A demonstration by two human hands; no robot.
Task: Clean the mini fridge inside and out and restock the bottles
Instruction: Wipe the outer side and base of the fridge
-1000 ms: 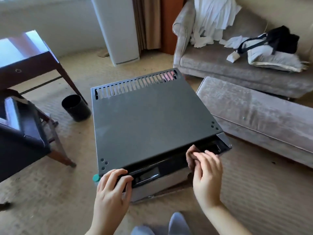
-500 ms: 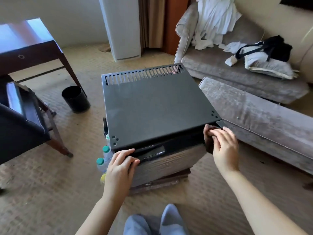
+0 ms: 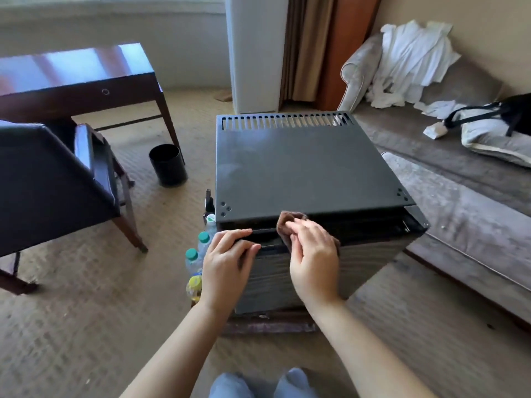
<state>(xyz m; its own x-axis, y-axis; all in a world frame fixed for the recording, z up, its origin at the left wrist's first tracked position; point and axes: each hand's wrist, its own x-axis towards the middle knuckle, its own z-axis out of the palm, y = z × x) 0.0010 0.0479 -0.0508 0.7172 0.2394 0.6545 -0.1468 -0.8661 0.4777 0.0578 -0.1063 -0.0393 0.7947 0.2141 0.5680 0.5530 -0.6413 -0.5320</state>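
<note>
Directly under right hand (image 3: 313, 254), cloth (image 3: 290, 220), on fridge (image 3: 301, 168) edge

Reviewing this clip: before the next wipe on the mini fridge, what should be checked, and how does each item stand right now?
1. Cloth in hand: ok. The right hand holds the brown cloth on the front top edge of the mini fridge.
2. Fridge steadied: ok. The left hand rests on the top edge of the door.
3. Wiping path free: ok. The bottles stand on the carpet beside the fridge's left side.
4. Fully shut: cannot tell from this angle.
5. Clean top: cannot tell; pale patches on the top panel could be dust or glare.
6. Interior clean: cannot tell; it is hidden.
</note>
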